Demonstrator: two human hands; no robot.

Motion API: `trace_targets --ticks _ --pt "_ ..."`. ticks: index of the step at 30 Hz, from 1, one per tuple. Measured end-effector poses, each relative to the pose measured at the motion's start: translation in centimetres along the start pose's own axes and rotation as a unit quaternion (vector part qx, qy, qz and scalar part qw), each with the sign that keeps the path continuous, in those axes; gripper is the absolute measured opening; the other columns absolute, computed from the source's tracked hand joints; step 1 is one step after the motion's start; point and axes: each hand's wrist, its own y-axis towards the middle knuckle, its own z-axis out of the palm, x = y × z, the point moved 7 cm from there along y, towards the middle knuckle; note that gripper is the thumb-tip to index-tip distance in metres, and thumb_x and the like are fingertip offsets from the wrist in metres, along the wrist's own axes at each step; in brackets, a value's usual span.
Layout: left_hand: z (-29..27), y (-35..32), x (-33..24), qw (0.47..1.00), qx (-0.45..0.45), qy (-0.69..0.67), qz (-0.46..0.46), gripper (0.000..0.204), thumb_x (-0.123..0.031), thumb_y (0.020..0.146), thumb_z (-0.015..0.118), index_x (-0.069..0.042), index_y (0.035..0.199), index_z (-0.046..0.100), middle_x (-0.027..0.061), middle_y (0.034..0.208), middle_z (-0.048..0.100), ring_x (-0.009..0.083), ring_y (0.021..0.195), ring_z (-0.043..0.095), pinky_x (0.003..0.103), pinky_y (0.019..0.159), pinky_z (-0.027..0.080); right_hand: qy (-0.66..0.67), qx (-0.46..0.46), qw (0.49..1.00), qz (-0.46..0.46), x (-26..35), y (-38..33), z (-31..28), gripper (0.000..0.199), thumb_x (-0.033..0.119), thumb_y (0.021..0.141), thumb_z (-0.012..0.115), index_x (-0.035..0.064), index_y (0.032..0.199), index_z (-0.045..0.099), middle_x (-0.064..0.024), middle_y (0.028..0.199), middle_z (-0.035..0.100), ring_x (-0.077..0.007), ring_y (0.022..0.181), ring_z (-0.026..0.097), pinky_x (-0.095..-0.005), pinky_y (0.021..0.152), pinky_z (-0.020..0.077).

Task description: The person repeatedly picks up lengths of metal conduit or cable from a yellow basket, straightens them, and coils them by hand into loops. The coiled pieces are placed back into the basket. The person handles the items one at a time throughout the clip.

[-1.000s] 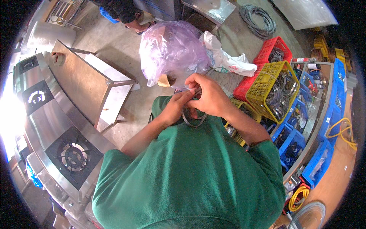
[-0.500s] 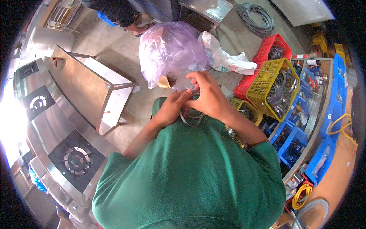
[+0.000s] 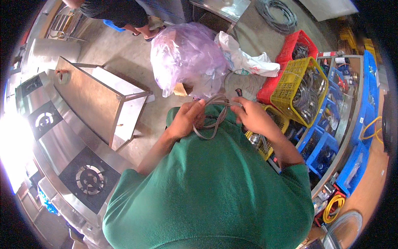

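A coil of grey-brown cable [image 3: 218, 99] is in front of my chest, with one loop drooping lower against my green shirt. My left hand [image 3: 187, 118] is closed around the coil's left side, thumb on top. At the coil's right side is my right hand [image 3: 251, 116], its thumb and forefinger pinched at the cable. A small dark end piece [image 3: 238, 92], seemingly the cable's plug, sticks up just above those fingers. How exactly the right fingers grip is partly hidden.
Ahead lie a big purple plastic bag [image 3: 186, 58] and a white sack [image 3: 244, 58]. To the right stand a red crate [image 3: 296, 43], a yellow crate [image 3: 290, 83] and blue parts bins [image 3: 319, 153]. A steel stove counter [image 3: 58, 137] runs along the left; a person's legs [image 3: 143, 31] are beyond.
My right hand has moved right, away from my left hand, uncovering the coil's loops. The dark end piece now shows above the right fingers. The person at the back shows more in view.
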Motion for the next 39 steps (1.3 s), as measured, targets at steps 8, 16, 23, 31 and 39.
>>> trace_targets --ticks 8,16,23,31,39 --pt "0.9 -0.2 0.3 0.997 0.051 -0.051 -0.010 0.045 -0.042 0.103 0.045 -0.010 0.072 0.043 -0.0014 0.057 0.035 0.0109 0.052 0.035 0.027 0.051 0.031 -0.160 -0.098 0.949 -0.255 2.1 -1.2 -4.1 0.026 0.029 0.092 0.065 0.0034 0.095 0.069 -0.0145 0.078 0.067 -0.0298 0.071 0.067 -0.0404 0.061 0.0484" --pt "1.0 -0.4 1.3 0.993 -0.015 -0.104 -0.052 0.040 -0.042 0.103 0.046 -0.006 0.084 0.053 -0.0024 0.056 0.034 0.0106 0.049 0.034 0.027 0.050 0.029 -0.219 -0.191 0.881 -0.373 3.3 -2.1 -4.9 0.027 0.033 0.091 0.065 0.0071 0.082 0.066 -0.0124 0.071 0.063 -0.0337 0.064 0.063 -0.0433 0.056 0.0478" --pt "0.6 -0.1 1.1 0.998 -0.026 -0.047 -0.042 0.043 -0.038 0.103 0.047 0.000 0.118 0.062 -0.0017 0.057 0.039 0.0104 0.048 0.038 0.027 0.049 0.032 -0.271 -0.199 0.871 -0.359 3.3 -2.7 -4.2 0.033 0.035 0.091 0.065 0.0070 0.074 0.060 -0.0109 0.065 0.061 -0.0341 0.058 0.062 -0.0440 0.051 0.0466" --pt "1.0 -0.6 -0.1 0.993 -0.038 0.110 -0.032 0.048 -0.036 0.103 0.048 0.001 0.131 0.056 0.0025 0.062 0.054 0.0119 0.052 0.054 0.025 0.049 0.042 -0.292 -0.202 0.874 -0.332 2.5 -3.0 -3.9 0.035 0.038 0.091 0.063 0.0075 0.075 0.060 -0.0111 0.064 0.062 -0.0346 0.057 0.062 -0.0448 0.050 0.0474" --pt "1.0 -0.5 -0.3 0.982 -0.023 0.172 -0.070 0.043 -0.035 0.103 0.048 0.004 0.114 0.061 0.0024 0.061 0.051 0.0139 0.053 0.058 0.027 0.053 0.046 -0.323 -0.208 0.858 -0.342 2.8 -3.3 -4.6 0.034 0.038 0.092 0.062 0.0087 0.075 0.061 -0.0106 0.062 0.060 -0.0331 0.056 0.062 -0.0438 0.050 0.0473"
